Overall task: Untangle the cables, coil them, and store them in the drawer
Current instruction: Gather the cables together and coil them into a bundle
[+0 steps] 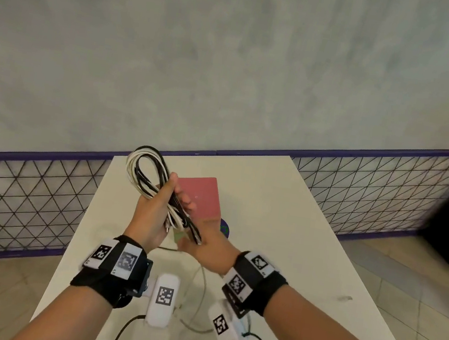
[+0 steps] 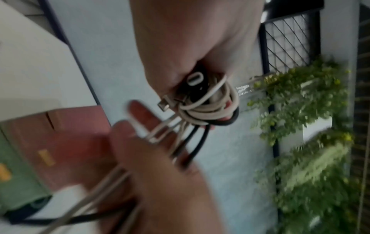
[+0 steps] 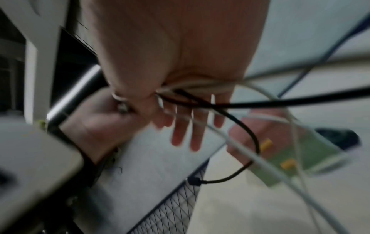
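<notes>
above the white bench [image 1: 284, 208], the left hand [image 1: 152, 217] grips a looped bundle of black and white cables [image 1: 147, 170], while the right hand [image 1: 205, 248], fingers extended, touches its lower strands before a pink-and-green drawer box [image 1: 202, 195].

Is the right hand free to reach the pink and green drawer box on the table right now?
Probably not freely. The right hand sits just in front of the drawer box, so the way looks open, but its fingers are busy with the cable bundle that the left hand grips.
</notes>
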`<action>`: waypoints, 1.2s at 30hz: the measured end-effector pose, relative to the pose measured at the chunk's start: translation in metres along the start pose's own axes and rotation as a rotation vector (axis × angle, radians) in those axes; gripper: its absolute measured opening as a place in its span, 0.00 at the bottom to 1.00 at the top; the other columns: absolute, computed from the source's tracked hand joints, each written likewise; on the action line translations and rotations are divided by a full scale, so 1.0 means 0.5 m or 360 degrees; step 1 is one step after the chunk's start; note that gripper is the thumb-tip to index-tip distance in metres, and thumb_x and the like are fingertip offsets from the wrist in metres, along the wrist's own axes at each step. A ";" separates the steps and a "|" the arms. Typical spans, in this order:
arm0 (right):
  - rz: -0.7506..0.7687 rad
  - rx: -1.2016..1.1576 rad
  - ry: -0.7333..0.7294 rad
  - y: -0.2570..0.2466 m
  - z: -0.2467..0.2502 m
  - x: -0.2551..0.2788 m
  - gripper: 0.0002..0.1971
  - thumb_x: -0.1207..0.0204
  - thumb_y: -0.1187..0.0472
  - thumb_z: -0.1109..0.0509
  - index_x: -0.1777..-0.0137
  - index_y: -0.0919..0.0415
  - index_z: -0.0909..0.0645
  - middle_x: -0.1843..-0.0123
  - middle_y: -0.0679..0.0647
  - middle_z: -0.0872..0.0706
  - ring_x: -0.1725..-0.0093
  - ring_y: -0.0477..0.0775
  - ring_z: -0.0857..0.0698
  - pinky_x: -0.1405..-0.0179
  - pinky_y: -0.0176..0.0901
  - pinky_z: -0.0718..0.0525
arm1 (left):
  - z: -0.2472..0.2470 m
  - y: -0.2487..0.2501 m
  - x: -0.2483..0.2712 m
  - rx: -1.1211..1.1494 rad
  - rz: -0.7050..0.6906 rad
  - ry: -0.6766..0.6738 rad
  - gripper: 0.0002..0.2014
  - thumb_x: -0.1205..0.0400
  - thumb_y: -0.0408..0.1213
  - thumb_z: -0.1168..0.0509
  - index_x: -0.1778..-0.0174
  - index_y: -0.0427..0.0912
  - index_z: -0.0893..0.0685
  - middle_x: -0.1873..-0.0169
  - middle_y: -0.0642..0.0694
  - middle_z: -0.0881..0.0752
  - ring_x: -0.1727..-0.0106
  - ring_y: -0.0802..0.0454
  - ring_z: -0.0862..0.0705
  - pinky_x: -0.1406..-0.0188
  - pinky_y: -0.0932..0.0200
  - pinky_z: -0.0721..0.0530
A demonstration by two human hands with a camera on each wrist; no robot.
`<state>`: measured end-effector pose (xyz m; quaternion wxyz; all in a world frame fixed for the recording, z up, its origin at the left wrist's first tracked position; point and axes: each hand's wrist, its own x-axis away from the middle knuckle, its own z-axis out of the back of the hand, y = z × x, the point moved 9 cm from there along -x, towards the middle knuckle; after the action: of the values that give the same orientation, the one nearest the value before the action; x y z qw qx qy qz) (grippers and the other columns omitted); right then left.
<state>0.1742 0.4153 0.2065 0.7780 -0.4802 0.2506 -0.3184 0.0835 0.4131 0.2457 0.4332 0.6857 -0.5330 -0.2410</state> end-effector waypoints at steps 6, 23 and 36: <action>-0.0411 -0.0076 0.0077 0.137 -0.013 0.072 0.07 0.17 0.55 0.39 0.54 0.53 0.21 0.73 0.45 0.28 0.81 0.40 0.30 0.77 0.37 0.30 | 0.060 0.038 -0.045 0.0668 0.0172 0.0037 0.17 0.20 0.51 0.38 0.73 0.49 0.26 0.87 0.54 0.30 0.83 0.63 0.28 0.78 0.70 0.26; 0.0635 0.1442 -0.0461 -0.209 0.074 0.033 0.16 0.21 0.46 0.35 0.46 0.59 0.19 0.53 0.53 0.13 0.60 0.51 0.21 0.63 0.44 0.26 | 0.051 -0.187 0.046 -0.0535 0.0629 -0.0178 0.20 0.13 0.46 0.46 0.67 0.37 0.25 0.85 0.50 0.26 0.85 0.57 0.27 0.84 0.65 0.27; -0.0052 0.1208 -0.0457 -0.085 0.126 -0.044 0.27 0.31 0.30 0.34 0.65 0.58 0.22 0.66 0.55 0.19 0.65 0.53 0.21 0.61 0.50 0.24 | -0.052 -0.167 0.156 -0.0212 0.1107 -0.1070 0.23 0.33 0.54 0.25 0.54 0.39 0.17 0.82 0.52 0.32 0.81 0.59 0.34 0.82 0.66 0.36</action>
<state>0.1925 0.4544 0.2729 0.9220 -0.2023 -0.0037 -0.3302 0.1725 0.3533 0.1981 0.3349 0.3219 -0.8243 -0.3236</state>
